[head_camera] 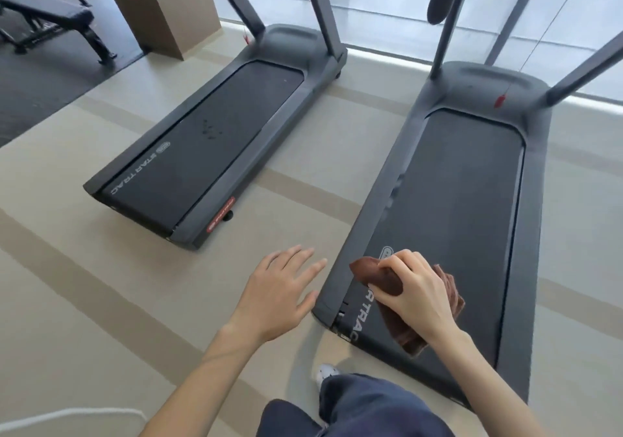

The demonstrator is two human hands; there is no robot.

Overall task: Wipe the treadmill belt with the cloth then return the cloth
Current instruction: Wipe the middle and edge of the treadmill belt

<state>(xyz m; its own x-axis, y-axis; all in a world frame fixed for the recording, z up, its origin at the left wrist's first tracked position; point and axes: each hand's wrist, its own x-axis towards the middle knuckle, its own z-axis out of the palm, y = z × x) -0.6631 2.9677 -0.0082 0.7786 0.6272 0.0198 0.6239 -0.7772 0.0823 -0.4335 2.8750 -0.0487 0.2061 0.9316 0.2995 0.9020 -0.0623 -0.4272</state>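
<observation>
Cloth was brown with a ribbed weave, folded into a thick pad. It lay on the rear end of the near treadmill belt, partly over the STAR TRAC lettering by the left edge. The belt was matte black, a flat long strip with rounded front corners, between smooth dark grey side rails. Right hand gripped the cloth from above, fingers curled over its front fold, pressing it onto the belt. Left hand was released, fingers straight and spread, holding nothing, over the beige striped floor just beside the deck's rear corner. I couldn't tell if it touched anything.
</observation>
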